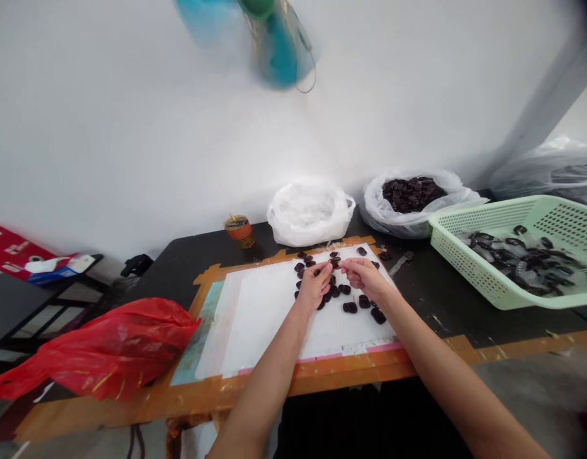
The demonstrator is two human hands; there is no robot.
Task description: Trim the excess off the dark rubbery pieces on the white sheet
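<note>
My left hand (316, 285) and my right hand (364, 276) are close together above a white sheet (259, 299) on the table. A small dark, rounded piece (335, 261) shows between their fingertips, both hands pinched closed at it. It is too small to tell its exact kind. Several similar black pieces (350, 307) lie scattered on the sheet, under and around my hands, some partly hidden by my left hand.
A green perforated basket (470, 271) with dark and clear parts stands at right. Behind are a white bag (310, 217) and a bag of dark pieces (412, 194). A brown cup (239, 229) stands at the back. A red bag (111, 347) lies left; a fan (274, 44) hangs above.
</note>
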